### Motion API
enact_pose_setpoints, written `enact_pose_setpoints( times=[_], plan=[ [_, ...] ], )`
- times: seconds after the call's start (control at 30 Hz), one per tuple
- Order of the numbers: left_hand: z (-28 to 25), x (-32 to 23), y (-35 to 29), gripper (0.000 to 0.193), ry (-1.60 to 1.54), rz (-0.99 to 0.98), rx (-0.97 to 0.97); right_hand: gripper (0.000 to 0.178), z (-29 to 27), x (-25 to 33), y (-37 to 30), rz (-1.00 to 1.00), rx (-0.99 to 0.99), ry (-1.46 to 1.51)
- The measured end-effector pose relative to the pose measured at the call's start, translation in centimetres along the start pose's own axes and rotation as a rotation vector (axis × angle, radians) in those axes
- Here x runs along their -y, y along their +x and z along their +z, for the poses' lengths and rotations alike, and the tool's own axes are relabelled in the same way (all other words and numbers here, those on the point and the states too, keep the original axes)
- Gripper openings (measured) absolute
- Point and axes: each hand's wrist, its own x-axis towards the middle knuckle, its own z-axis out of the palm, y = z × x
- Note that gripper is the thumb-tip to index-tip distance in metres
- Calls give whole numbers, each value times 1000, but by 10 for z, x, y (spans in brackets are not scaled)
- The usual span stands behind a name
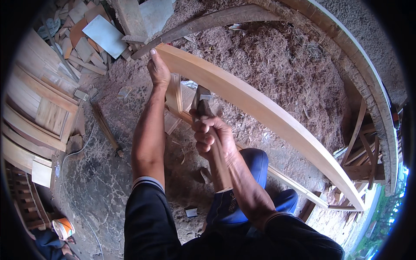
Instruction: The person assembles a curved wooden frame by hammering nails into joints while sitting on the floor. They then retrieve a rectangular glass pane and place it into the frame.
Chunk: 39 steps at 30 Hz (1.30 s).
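A light wooden frame (pixel 242 91) stands on edge across my front, its wide face turned up; it runs from upper left to lower right and looks bowed in this view. My left hand (pixel 159 71) grips its far left end, thumb on top. My right hand (pixel 213 135) is closed around the wooden handle of a hammer (pixel 202 96). The metal head is up, close to the near side of the frame; I cannot tell whether it touches. Below the head, part of the frame's inner moulding (pixel 174 93) shows. My blue-clad knees (pixel 255 167) are beneath my right forearm.
Wood shavings (pixel 277 65) heap beyond the frame. Scrap wood (pixel 84 47) is piled at the upper left, with panelled wooden pieces (pixel 47 112) stacked below. A wooden stick (pixel 104 128) and a pale cable (pixel 65 173) lie on the floor. A white-and-orange bucket (pixel 63 229) stands lower left.
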Motion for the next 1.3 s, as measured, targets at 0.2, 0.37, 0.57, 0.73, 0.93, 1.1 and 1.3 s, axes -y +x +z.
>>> enact_pose_setpoints(
  times=[0.2,0.37,0.57,0.73,0.93,1.1,1.3],
  plan=[
    [0,-1,-3,82,-90,133,8,34,-12,-17,1,78,-384,-71],
    [-7,-1,-8,85,-38,80,66,39,-11,-5,-2,-113,-60,-131],
    [0,-5,-11,86,-93,150,-2,37,-6,-6,-7,15,-295,-65],
    [-5,-1,-11,87,-71,147,11,38,-2,-9,-8,-53,-145,-261],
    [-7,3,-8,87,-70,145,11,39,3,-12,-14,-110,-140,-138],
    [-6,7,-10,86,-104,230,43,25,7,-11,-12,0,-313,-427],
    [-7,7,-8,85,-20,123,-1,26,10,-1,-19,-63,-20,-21]
  ],
)
